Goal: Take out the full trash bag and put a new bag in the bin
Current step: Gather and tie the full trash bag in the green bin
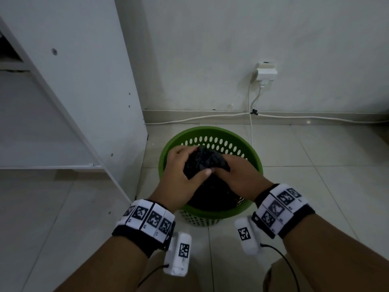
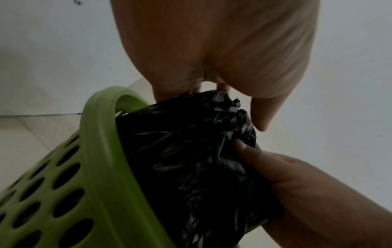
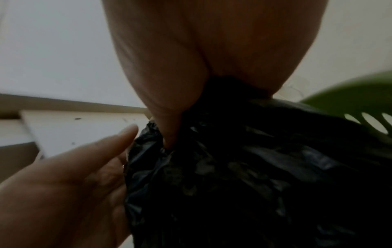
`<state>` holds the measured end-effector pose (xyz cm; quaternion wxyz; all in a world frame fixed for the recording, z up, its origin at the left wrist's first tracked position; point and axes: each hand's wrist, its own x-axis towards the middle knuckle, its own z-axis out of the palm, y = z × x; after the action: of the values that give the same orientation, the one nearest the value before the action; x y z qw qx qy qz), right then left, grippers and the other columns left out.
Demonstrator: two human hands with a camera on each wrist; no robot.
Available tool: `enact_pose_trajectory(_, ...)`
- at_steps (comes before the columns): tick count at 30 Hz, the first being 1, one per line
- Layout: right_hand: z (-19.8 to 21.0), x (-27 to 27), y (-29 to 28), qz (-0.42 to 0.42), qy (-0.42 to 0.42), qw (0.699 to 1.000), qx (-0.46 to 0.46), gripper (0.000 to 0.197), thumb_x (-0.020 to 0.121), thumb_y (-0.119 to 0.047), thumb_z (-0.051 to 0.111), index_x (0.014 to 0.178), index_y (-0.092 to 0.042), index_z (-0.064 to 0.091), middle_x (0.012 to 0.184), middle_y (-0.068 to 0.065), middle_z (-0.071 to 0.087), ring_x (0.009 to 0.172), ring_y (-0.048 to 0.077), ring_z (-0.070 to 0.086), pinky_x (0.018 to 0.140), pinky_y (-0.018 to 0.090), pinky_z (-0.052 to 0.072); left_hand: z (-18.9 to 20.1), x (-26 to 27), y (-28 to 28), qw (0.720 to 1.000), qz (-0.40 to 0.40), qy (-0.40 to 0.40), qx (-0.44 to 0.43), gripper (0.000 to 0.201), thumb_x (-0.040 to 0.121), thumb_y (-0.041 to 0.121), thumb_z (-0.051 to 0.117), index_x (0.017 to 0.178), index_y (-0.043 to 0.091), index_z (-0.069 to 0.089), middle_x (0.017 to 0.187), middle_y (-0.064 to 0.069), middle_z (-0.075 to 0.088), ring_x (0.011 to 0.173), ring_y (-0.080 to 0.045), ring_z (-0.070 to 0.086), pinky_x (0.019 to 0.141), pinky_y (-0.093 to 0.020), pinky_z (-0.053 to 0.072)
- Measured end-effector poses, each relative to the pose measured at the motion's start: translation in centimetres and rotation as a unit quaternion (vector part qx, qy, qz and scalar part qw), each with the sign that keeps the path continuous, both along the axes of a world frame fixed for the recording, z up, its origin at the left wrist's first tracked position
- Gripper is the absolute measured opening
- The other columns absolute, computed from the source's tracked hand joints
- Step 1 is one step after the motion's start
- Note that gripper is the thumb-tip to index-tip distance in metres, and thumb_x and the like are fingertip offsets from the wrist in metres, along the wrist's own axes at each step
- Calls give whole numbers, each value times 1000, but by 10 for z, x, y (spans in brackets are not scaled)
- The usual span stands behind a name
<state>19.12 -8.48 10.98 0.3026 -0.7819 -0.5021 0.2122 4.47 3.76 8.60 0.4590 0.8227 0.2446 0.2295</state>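
Pale floor tiles carry a round green bin with a perforated wall, standing near the foot of a white wall and just right of a white cabinet panel.

Inside the bin sits a black trash bag, its crinkled plastic gathered into a bunch that rises above the rim at the bin's middle; the rest of the bag fills the near half of the bin down to the near rim. In the left wrist view the bag lies against the inside of the green wall.

Both hands meet on that bunch. On its left side the left hand has its fingers curled over the top of the plastic and its thumb pressed across the front, so it grips the gathered neck. From the right, the right hand has its fingers buried in the folds and its thumb pinching the plastic next to the left thumb. The right wrist view is dim, but it shows plastic squeezed in the hand.

Each wrist wears a black band with white marker tiles, and a small white camera block hangs below each.

Farther out, a white wall socket with a plug sits above the bin's far right side, and white cables run down from it and along the skirting.
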Motion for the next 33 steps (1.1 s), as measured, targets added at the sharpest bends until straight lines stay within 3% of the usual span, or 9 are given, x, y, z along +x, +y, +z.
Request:
enact_pose_trajectory(3, -1, 0, 4, -31, 64, 997, 6, 10, 97, -31, 55, 89, -34, 59, 85, -15, 63, 81, -2, 60, 69, 18, 43, 4, 6, 0, 998, 0, 22, 67, 45, 91, 25, 70, 134, 22, 60, 122, 4, 61, 112, -9, 54, 100, -26, 43)
enact_pose_trajectory(8, -4, -5, 1, -99, 199, 975, 19, 38, 93, -33, 63, 127, -25, 48, 114, -6, 63, 105, 12, 63, 93, 33, 53, 3, 23, 10, 994, 41, 74, 65, 19, 94, 27, 65, 110, 18, 70, 93, 9, 65, 90, -12, 63, 71, -18, 41)
enact_pose_trajectory(12, -8, -1, -11, -7, -13, 1000, -12, 76, 85, -28, 71, 149, -22, 30, 140, -5, 42, 125, 10, 46, 106, 23, 39, -6, 30, 17, 987, 132, 83, -47, 30, 91, 29, 69, 114, 15, 57, 104, 3, 58, 100, -17, 57, 84, -27, 41)
enact_pose_trajectory(16, -16, 7, -14, 11, -145, 989, -35, 54, 92, -25, 61, 144, -22, 46, 138, 0, 56, 125, 17, 52, 108, 34, 42, -9, 29, 15, 988, 97, 117, -8, 24, 96, 36, 61, 108, 14, 58, 97, 5, 60, 92, -15, 57, 77, -28, 40)
enact_pose_trajectory(20, -16, 13, -8, -66, -99, 993, -12, 29, 94, -22, 58, 121, -21, 67, 109, -4, 71, 100, 14, 64, 85, 22, 48, -9, 17, 14, 990, 37, 118, 65, 41, 100, 46, 46, 97, 15, 72, 87, 1, 69, 82, -14, 63, 78, -35, 52)
enact_pose_trajectory(23, -17, 12, 2, -124, -62, 990, -19, 19, 92, -18, 57, 102, -18, 74, 88, -6, 68, 81, 9, 61, 61, 5, 34, -1, 14, 6, 988, 31, 140, -62, 59, 103, 49, 37, 72, 6, 62, 75, -9, 65, 74, -21, 63, 80, -42, 52)
enact_pose_trajectory(25, -21, 7, 7, -178, -36, 983, -19, 20, 92, -15, 54, 92, -15, 75, 78, -4, 67, 68, 6, 59, 51, 6, 34, 4, 16, 1, 965, 62, 111, -228, 62, 94, 66, 36, 79, 16, 70, 92, -5, 72, 89, -19, 66, 93, -38, 51)
enact_pose_trajectory(29, -23, -7, 19, -213, 78, 974, -3, 26, 91, -18, 47, 90, -10, 71, 80, 7, 71, 75, 22, 67, 68, 35, 57, 5, 19, -5, 919, 95, 77, -375, 99, 64, 88, 35, 124, 17, 68, 121, -2, 69, 113, -22, 63, 107, -47, 45)
enact_pose_trajectory(33, -31, -18, 29, -150, 113, 982, -38, 45, 70, -48, 68, 110, -30, 58, 99, -6, 68, 85, 10, 66, 76, 33, 57, 10, 21, -3, 919, 84, 79, -376, 97, 61, 92, 38, 108, 16, 76, 115, -7, 74, 110, -25, 66, 107, -49, 45)
